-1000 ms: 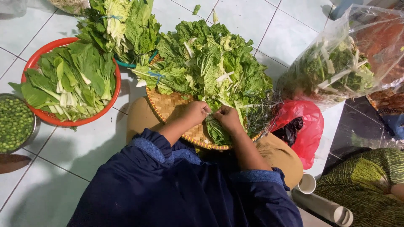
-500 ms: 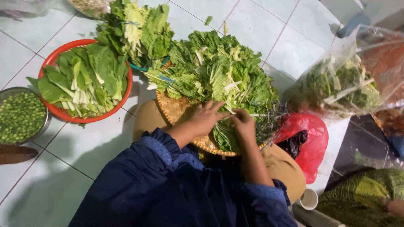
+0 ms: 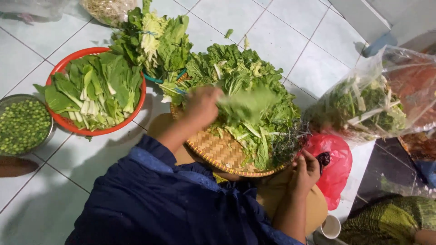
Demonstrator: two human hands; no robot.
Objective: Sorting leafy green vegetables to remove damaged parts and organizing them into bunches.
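My left hand (image 3: 201, 106) is up over the woven tray (image 3: 221, 152) that rests on my lap, fingers pinched on a leafy green sprig (image 3: 247, 105) that shows as a blur above the heap of greens (image 3: 247, 86). My right hand (image 3: 306, 170) sits low at the tray's right rim, fingers curled together; it seems to pinch a thin stem or scrap, though I cannot tell for sure. It is just beside the red plastic bag (image 3: 334, 156), which lies on the tiled floor (image 3: 277, 27) against my knee.

To my left, a red basin (image 3: 61, 72) holds trimmed, white-stemmed leaves (image 3: 93, 90), and next to it a metal bowl (image 3: 9, 100) is filled with small green peas (image 3: 22, 124). Another bunch of leafy greens (image 3: 156, 41) lies between the basin and the tray. On the right, a clear plastic bag (image 3: 377, 97) of more vegetables sits near the red one.
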